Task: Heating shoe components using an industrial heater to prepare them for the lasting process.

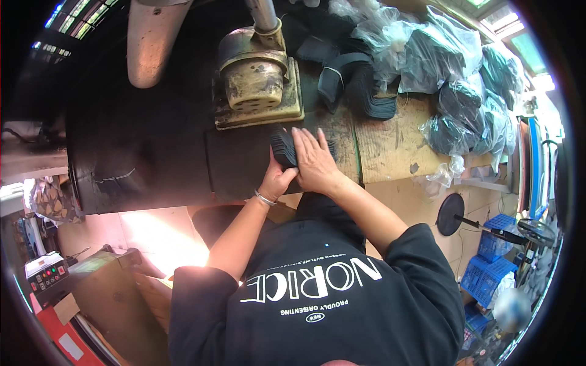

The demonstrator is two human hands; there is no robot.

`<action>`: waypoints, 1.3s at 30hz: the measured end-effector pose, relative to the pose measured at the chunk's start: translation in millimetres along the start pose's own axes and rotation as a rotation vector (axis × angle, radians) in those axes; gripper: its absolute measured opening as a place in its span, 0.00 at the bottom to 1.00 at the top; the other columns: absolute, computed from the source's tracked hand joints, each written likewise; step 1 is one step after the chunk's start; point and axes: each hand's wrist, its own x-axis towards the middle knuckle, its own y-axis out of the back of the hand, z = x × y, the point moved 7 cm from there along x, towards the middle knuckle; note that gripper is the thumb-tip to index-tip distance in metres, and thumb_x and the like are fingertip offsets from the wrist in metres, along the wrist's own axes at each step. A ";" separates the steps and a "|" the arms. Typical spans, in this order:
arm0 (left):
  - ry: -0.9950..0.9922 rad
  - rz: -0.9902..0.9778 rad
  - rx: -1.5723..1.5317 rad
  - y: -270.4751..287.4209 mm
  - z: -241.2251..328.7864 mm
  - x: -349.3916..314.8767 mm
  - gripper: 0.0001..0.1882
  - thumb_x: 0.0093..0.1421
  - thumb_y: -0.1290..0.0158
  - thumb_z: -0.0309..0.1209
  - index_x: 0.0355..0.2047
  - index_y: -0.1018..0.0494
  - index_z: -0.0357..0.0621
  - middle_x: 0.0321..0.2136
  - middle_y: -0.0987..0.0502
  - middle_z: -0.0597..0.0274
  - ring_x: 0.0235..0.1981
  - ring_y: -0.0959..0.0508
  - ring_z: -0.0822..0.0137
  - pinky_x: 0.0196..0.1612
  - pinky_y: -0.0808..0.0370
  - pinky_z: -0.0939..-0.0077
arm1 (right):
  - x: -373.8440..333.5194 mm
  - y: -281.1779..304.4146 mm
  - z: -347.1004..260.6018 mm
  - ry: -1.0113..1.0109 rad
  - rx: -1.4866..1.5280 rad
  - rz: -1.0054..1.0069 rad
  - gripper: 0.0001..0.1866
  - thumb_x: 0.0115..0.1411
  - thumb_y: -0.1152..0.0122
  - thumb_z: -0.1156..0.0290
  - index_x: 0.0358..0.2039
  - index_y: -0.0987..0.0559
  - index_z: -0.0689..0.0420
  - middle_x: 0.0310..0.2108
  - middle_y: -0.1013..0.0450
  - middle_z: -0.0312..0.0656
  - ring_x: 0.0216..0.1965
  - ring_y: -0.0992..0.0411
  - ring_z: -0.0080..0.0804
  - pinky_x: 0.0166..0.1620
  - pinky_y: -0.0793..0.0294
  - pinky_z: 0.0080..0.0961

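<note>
A stack of thin black curved pieces (282, 148) stands at the table's near edge, in front of the beige machine head. My left hand (279, 178) is closed around its near left side, thumb pointing toward my other hand. Over the stack's right part lies my right hand (314, 163), its fingers stretched out and flat against the pieces. My two hands touch near the thumbs. Part of the stack is hidden under the right palm.
The worn beige machine head (253, 82) sits just beyond my hands. Bundled black pieces (371, 91) and clear plastic bags (452, 55) of dark pieces crowd the far right. Blue crates (488, 277) stand right, a button control box (47, 274) left.
</note>
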 end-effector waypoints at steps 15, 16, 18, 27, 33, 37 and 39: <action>0.046 -0.109 -0.035 3.4 8.9 -11.4 0.38 0.59 0.53 0.14 0.67 0.55 0.40 0.60 0.38 0.56 0.60 0.36 0.67 0.63 0.42 0.71 | -9.5 11.3 8.7 -0.048 -0.066 -0.225 0.41 0.49 0.45 0.68 0.63 0.45 0.70 0.59 0.39 0.57 0.62 0.42 0.49 0.65 0.51 0.54; 0.066 -0.123 0.016 5.9 2.7 -10.0 0.38 0.59 0.53 0.14 0.67 0.56 0.39 0.60 0.39 0.57 0.61 0.38 0.67 0.64 0.43 0.71 | -8.2 15.3 3.6 0.008 -0.130 -0.059 0.41 0.49 0.46 0.68 0.63 0.46 0.70 0.61 0.41 0.58 0.64 0.44 0.50 0.65 0.52 0.54; 0.083 -0.137 0.068 10.7 -8.5 -4.8 0.38 0.59 0.53 0.14 0.68 0.57 0.39 0.61 0.40 0.57 0.62 0.40 0.66 0.64 0.44 0.71 | -8.7 3.1 0.0 0.006 -0.126 -0.028 0.42 0.49 0.47 0.69 0.64 0.48 0.71 0.63 0.44 0.58 0.66 0.47 0.51 0.66 0.54 0.53; 0.017 -0.041 -0.175 0.5 4.1 11.7 0.44 0.54 0.57 0.12 0.69 0.62 0.42 0.66 0.48 0.55 0.66 0.45 0.65 0.67 0.50 0.71 | 7.3 -12.4 11.8 -0.022 0.026 0.038 0.42 0.49 0.50 0.72 0.65 0.51 0.68 0.66 0.49 0.58 0.69 0.53 0.52 0.68 0.60 0.50; 0.030 -0.042 -0.052 8.5 27.8 10.2 0.47 0.53 0.55 0.12 0.69 0.66 0.45 0.64 0.45 0.53 0.64 0.41 0.62 0.65 0.44 0.70 | -4.2 -4.4 2.7 -0.015 -0.007 0.120 0.40 0.49 0.50 0.72 0.64 0.46 0.68 0.65 0.46 0.56 0.68 0.51 0.51 0.68 0.57 0.49; -0.184 -0.033 0.663 2.2 39.1 1.6 0.41 0.52 0.52 0.14 0.66 0.54 0.43 0.60 0.42 0.45 0.63 0.39 0.50 0.64 0.41 0.67 | -0.7 -5.2 9.1 -0.047 0.012 0.152 0.39 0.50 0.49 0.71 0.64 0.45 0.65 0.64 0.44 0.54 0.67 0.49 0.50 0.68 0.56 0.48; -0.300 -0.045 0.689 -3.4 34.5 -1.6 0.39 0.50 0.51 0.13 0.63 0.50 0.42 0.60 0.41 0.44 0.62 0.39 0.48 0.64 0.40 0.66 | -0.7 -5.2 8.0 -0.058 -0.005 0.169 0.39 0.50 0.49 0.71 0.64 0.45 0.65 0.64 0.44 0.54 0.67 0.48 0.50 0.68 0.56 0.47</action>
